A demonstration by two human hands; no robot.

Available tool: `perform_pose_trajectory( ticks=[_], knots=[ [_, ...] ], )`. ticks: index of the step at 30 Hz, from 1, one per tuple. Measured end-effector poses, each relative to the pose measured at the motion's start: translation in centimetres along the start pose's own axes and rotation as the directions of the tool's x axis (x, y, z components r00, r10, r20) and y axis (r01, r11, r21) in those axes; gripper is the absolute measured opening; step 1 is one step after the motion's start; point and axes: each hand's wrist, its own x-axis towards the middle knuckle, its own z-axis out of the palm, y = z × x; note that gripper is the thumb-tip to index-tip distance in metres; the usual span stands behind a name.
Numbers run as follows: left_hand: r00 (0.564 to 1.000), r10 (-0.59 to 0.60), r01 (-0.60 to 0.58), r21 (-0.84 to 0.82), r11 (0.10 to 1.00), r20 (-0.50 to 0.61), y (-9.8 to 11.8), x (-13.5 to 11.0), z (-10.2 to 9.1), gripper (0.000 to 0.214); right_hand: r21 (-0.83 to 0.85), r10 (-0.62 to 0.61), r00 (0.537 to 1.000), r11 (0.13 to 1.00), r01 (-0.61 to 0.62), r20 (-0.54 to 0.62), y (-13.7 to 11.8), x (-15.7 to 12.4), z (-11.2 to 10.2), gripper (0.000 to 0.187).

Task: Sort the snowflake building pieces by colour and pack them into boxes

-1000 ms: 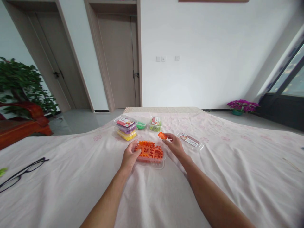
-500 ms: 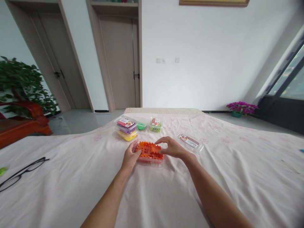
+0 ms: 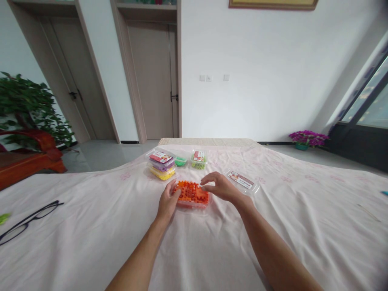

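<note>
A clear plastic container (image 3: 191, 205) full of orange building blocks (image 3: 190, 192) sits in front of me on the tablecloth. Its left end is gripped by my left hand (image 3: 167, 201), with the thumb over the edge at the blocks and the fingers along the outer side. My right hand (image 3: 220, 186) hovers at the far right corner, thumb and fingers curved and apart, with nothing visible between them. Just beyond that hand lies a clear lid (image 3: 241, 180) with a white-and-red label.
Containers of purple blocks (image 3: 160, 165) and yellow blocks (image 3: 162, 173) are stacked at the back left. Behind stand tubs of green pieces (image 3: 180, 161) and light green pieces (image 3: 199, 165). Black-framed glasses (image 3: 28, 220) lie at the left on the tablecloth (image 3: 91, 238).
My right hand has lifted slightly off the blocks at the right side of the container. The orange blocks there now lie more level. My left hand has kept its hold.
</note>
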Motion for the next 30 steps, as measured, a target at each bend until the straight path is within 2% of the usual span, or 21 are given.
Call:
perform_pose_trajectory(
  ticks=[2, 4, 6, 8, 9, 11, 13, 20, 26, 30],
  knots=[
    [1.0, 0.002, -0.002, 0.018, 1.0, -0.021, 0.2, -0.3, 0.0, 0.049, -0.052, 0.096, 0.99, 0.994, -0.101, -0.102, 1.6, -0.1, -1.0, 0.022],
    [0.999, 0.011, -0.011, 0.022, 1.0, -0.034, 0.4, -0.6, -0.1, 0.051, -0.132, 0.247, 0.945, 0.951, -0.278, -0.213, 4.0, -0.7, -2.2, 0.031],
    [0.999, 0.027, -0.026, 0.026, 0.999, -0.044, 0.5, -0.9, -0.2, 0.053, -0.227, 0.409, 0.863, 0.847, -0.48, -0.296, 6.7, -1.9, -3.2, 0.046],
    [0.998, 0.046, -0.044, 0.041, 0.998, -0.052, 0.5, -1.0, -0.4, 0.053, -0.305, 0.541, 0.759, 0.7, -0.645, -0.363, 9.2, -3.4, -3.9, 0.067],
    [0.997, 0.055, -0.052, 0.047, 0.998, -0.057, 0.4, -1.0, -0.4, 0.052, -0.326, 0.59, 0.714, 0.637, -0.698, -0.376, 10.2, -4.2, -4.0, 0.076],
    [0.995, 0.073, -0.07, 0.05, 0.996, -0.07, 0.2, -0.9, -0.5, 0.051, -0.364, 0.662, 0.654, 0.545, -0.755, -0.365, 11.8, -5.6, -4.0, 0.088],
    [0.993, 0.088, -0.084, 0.051, 0.995, -0.08, -0.1, -0.8, -0.5, 0.05, -0.391, 0.704, 0.624, 0.499, -0.774, -0.338, 12.6, -6.6, -3.8, 0.089],
    [0.992, 0.097, -0.089, 0.097, 0.991, -0.076, -0.1, -0.6, -0.5, 0.049, -0.434, 0.711, 0.621, 0.47, -0.769, -0.33, 12.6, -6.8, -3.6, 0.073],
    [0.991, 0.121, -0.113, 0.112, 0.987, -0.06, -0.3, -0.6, -0.6, 0.048, -0.449, 0.646, 0.651, 0.482, -0.752, -0.398, 11.7, -6.0, -2.0, 0.056],
    [0.994, 0.103, -0.096, 0.12, 0.988, -0.046, -0.2, -0.6, -0.6, 0.048, -0.499, 0.615, 0.696, 0.5, -0.708, -0.372, 11.1, -5.9, -0.8, 0.043]
  ],
)
